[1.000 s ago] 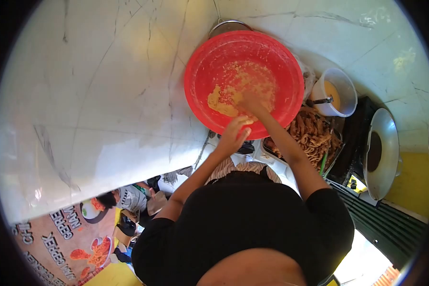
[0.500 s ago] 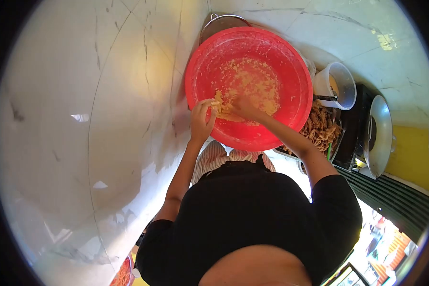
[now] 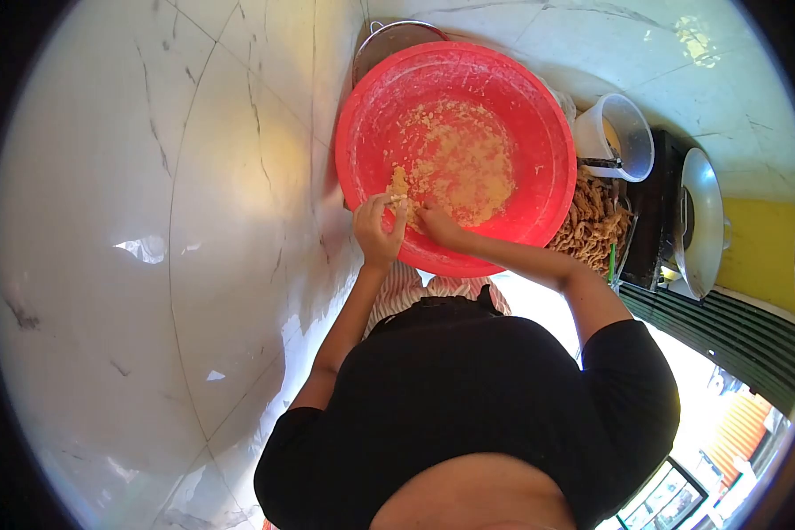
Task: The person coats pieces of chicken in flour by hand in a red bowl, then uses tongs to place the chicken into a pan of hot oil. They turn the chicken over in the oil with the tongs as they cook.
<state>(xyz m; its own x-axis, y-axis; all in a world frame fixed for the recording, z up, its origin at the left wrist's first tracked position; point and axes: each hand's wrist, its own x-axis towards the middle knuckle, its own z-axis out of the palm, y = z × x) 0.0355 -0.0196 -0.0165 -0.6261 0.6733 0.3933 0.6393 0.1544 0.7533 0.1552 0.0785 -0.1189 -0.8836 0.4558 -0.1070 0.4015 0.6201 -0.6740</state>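
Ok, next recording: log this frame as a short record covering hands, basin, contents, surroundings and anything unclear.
Left hand: the left hand is over the basin's near-left rim, fingers bent
Right hand: the right hand is inside the basin, beside the left
Basin: red basin, wide and round
Contents: yellowish crumbly mixture
Right of basin: brown pieces, translucent bucket, metal pan
Unclear: whether either hand grips anything

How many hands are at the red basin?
2: the left hand at the near-left rim of the red basin; the right hand beside it, inside the rim. No others show.
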